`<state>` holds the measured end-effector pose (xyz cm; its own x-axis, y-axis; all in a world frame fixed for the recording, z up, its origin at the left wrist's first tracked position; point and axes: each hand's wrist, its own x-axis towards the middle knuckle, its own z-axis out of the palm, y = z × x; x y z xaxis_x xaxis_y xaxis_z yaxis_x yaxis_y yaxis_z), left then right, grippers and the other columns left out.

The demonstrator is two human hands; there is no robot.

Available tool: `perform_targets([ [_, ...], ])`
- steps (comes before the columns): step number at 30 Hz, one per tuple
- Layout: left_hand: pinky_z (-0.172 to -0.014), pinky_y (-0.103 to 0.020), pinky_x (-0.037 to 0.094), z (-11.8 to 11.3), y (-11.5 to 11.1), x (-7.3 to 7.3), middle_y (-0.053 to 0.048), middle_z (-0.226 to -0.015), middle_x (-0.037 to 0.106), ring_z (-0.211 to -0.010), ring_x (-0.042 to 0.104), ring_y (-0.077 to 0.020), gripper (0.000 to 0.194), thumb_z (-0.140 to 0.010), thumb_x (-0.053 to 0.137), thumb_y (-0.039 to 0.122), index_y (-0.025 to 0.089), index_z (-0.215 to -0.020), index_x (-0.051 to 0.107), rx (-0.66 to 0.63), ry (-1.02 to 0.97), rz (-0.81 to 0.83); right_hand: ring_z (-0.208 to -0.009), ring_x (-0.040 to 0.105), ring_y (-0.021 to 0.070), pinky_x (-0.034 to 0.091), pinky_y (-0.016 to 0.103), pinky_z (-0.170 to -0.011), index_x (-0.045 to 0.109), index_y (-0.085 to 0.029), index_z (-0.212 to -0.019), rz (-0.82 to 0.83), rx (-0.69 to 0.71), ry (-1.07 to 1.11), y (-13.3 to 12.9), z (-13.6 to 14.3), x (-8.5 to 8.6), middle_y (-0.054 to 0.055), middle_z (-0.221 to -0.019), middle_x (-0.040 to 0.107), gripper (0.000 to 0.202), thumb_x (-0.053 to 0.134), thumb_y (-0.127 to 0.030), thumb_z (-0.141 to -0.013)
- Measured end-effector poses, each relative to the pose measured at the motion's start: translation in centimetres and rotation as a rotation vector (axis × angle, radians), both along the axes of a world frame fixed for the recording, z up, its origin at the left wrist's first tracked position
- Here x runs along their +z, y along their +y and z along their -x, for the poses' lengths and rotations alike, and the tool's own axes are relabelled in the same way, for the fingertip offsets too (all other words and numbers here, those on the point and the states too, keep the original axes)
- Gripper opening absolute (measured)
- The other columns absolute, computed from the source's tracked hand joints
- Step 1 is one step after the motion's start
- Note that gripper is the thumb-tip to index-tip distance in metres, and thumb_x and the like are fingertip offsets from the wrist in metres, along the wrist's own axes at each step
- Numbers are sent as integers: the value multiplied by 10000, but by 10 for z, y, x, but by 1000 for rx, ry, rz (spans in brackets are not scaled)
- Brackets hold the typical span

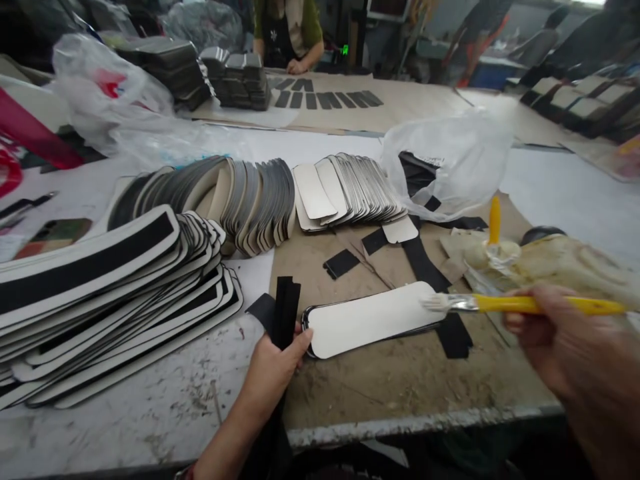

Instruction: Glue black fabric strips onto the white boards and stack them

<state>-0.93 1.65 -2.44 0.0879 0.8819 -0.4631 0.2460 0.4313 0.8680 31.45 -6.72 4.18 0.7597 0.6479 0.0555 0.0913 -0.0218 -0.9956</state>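
Note:
My left hand point(280, 367) grips the near left end of a white rounded panel point(370, 320), thumb on top. Dark edges show beneath it, perhaps further panels. Black strips point(286, 310) stand up between this thumb and the fingers. My right hand point(560, 333) is closed around the yellow handle of a paintbrush point(505, 304). The brush's bristles touch the panel's right end. A second yellow-handled brush point(494, 223) stands upright in a glue-crusted container or bag just beyond my right hand. Black strip pieces point(455, 335) lie around the panel.
On the left lies a stack of long white-and-black curved pieces point(100, 267). Behind it are fanned rows of grey curved pieces point(250, 200) and white pieces point(360, 187). A clear plastic bag point(460, 160) holds black material. A person point(290, 33) works across the table.

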Motion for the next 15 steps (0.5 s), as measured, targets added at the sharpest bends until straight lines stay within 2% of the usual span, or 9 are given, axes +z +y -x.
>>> perform_targets([
  [3,-408,-198,328,2,1,-1,49,-475,515,-426,446,-99,372,-672,678,475,143,-802,571,-38,-38,-6,-474,534,76,440,197,-419,636,-180,-744,32,156,271,20,79,-9,11,-712,631,217,721,-377,-716],
  [6,-404,-195,335,3,2,-5,52,-476,511,-419,445,-96,343,-689,667,458,151,-795,556,-58,-64,-14,-503,537,66,455,179,-452,628,-163,-737,12,279,324,34,125,-23,1,-720,622,229,704,-378,-748],
  [8,-409,-198,351,4,2,-6,52,-478,510,-419,455,-100,330,-693,664,450,155,-792,552,-64,-75,-10,-517,542,67,460,178,-469,620,-164,-753,21,322,325,37,135,-34,-2,-729,624,217,682,-370,-778],
  [11,-416,-202,365,5,3,-7,51,-485,512,-427,471,-107,300,-699,656,430,159,-782,555,-67,-82,0,-533,551,79,472,194,-494,612,-169,-800,68,346,269,36,134,-45,4,-739,638,202,651,-367,-809],
  [15,-420,-203,366,4,3,-7,56,-479,508,-420,470,-106,251,-705,640,393,166,-766,551,-60,-66,11,-528,561,107,493,239,-534,618,-165,-793,120,325,0,32,126,-41,2,-641,619,222,606,-382,-838],
])
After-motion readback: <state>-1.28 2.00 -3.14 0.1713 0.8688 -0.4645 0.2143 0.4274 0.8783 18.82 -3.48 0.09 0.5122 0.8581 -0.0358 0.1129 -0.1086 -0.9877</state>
